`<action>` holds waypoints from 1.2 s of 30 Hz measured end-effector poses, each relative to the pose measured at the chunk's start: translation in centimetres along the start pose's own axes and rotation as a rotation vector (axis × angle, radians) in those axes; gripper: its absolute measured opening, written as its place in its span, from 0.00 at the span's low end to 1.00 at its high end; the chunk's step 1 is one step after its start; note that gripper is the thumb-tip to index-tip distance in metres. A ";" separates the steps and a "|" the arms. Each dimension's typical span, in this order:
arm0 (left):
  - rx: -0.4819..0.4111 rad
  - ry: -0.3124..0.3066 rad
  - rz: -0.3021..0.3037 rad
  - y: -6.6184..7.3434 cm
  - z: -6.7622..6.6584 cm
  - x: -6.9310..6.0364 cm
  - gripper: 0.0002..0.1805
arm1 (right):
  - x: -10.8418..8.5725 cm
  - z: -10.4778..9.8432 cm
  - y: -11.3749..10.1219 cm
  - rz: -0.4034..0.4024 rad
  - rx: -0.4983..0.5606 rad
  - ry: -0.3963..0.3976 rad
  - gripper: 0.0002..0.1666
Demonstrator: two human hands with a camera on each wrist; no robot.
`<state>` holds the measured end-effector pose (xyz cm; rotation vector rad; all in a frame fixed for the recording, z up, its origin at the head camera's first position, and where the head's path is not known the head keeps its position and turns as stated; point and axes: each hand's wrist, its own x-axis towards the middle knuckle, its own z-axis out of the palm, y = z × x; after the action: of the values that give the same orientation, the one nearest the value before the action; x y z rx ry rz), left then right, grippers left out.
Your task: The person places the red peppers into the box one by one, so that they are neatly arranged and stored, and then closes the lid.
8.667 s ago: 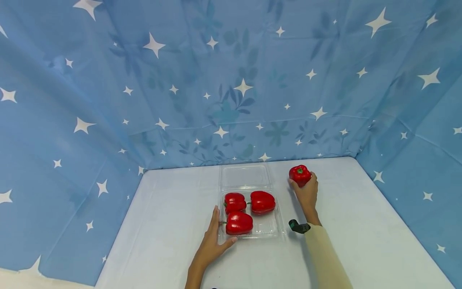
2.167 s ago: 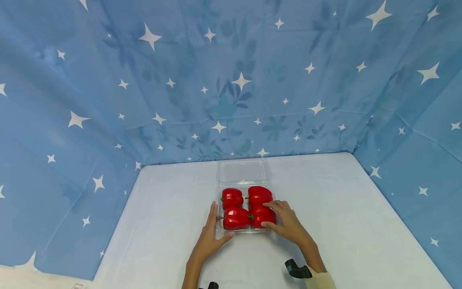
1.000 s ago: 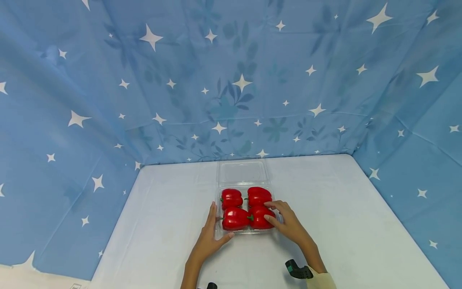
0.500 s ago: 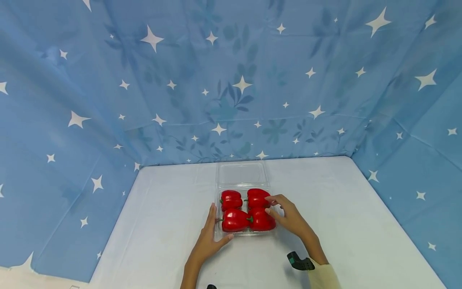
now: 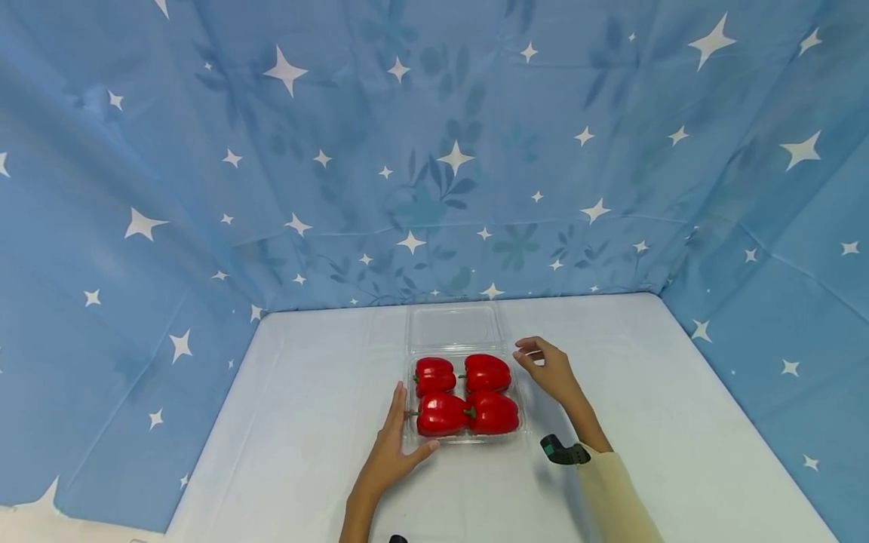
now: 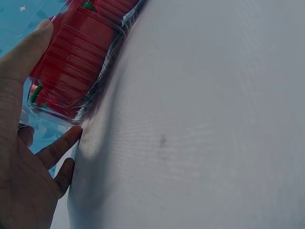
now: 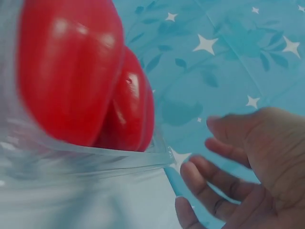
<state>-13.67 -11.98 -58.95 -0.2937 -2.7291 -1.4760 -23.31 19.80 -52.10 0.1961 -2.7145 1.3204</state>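
A clear plastic clamshell container [image 5: 524, 411] lies with its lid [image 5: 455, 326] folded back. Several red bell peppers with green stems fill its base: a back left pepper [image 5: 435, 375], a back right pepper [image 5: 486, 373], a front left pepper [image 5: 441, 414] and a front right pepper [image 5: 493, 412]. My left hand [image 5: 390, 452] rests against the container's left side, fingers extended and thumb at the front edge. The left wrist view shows the thumb on the plastic wall. My right hand [image 5: 551, 371] hovers right of the back right pepper, holding nothing, its fingers loosely bent.
The container stands on a white-covered table [image 5: 326, 392]. Behind and beside the table hangs a blue star-patterned cloth [image 5: 366, 151]. A dark band with a small device [image 5: 565, 452] is on the right wrist, over a pale yellow sleeve [image 5: 614, 498].
Earlier, my right hand brought a pepper from the table's back right into the container's front right place. It has since let go and moved up and back. The left hand has stayed put.
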 end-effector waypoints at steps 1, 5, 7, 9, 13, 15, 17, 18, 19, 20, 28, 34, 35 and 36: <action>0.000 -0.001 0.002 0.0 0.0 0.0 0.58 | 0.5 -0.1 0.1 0.027 0.007 0.002 0.18; 0.003 0.000 0.006 0.2 -0.2 0.2 0.59 | 2.4 -0.4 0.3 0.161 0.084 -0.033 0.24; 0.002 0.001 0.005 0.2 -0.3 0.2 0.59 | 3.3 -0.4 0.5 0.231 0.136 -0.064 0.28; -0.003 0.000 -0.002 0.3 -0.3 0.2 0.59 | 4.1 -0.2 0.7 0.301 0.197 -0.094 0.30; -0.001 -0.009 -0.011 0.4 -0.4 0.2 0.59 | 5.8 0.2 1.0 0.385 0.258 -0.146 0.34; -0.001 -0.011 -0.014 0.4 -0.4 0.3 0.59 | 6.5 0.5 1.0 0.397 0.278 -0.163 0.33; 0.002 -0.011 -0.014 0.4 -0.5 0.4 0.59 | 7.1 0.8 1.0 0.401 0.299 -0.171 0.32; 0.004 -0.011 -0.012 0.4 -0.5 0.5 0.59 | 7.4 0.9 1.0 0.404 0.315 -0.172 0.31; 0.005 -0.011 -0.010 0.3 -0.5 0.6 0.58 | 7.7 1.0 1.0 0.414 0.335 -0.170 0.31; 0.003 -0.012 -0.007 0.3 -0.5 0.6 0.58 | 7.8 1.1 1.0 0.423 0.349 -0.168 0.30; -0.010 -0.005 -0.013 0.3 -0.3 0.6 0.59 | 8.0 1.8 2.0 0.520 0.448 -0.154 0.28; -0.004 -0.004 -0.046 0.2 0.0 0.2 0.59 | 7.4 2.2 2.2 0.503 0.439 -0.164 0.28; -0.006 -0.005 -0.044 0.2 0.0 0.1 0.58 | 7.3 2.2 2.2 0.498 0.437 -0.162 0.28; -0.007 -0.006 -0.042 0.2 0.0 0.1 0.58 | 7.2 2.2 2.3 0.495 0.442 -0.155 0.28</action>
<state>-13.72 -11.84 -58.83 -0.2424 -2.7520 -1.4975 -30.86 18.99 -54.02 -0.3811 -2.6483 2.1117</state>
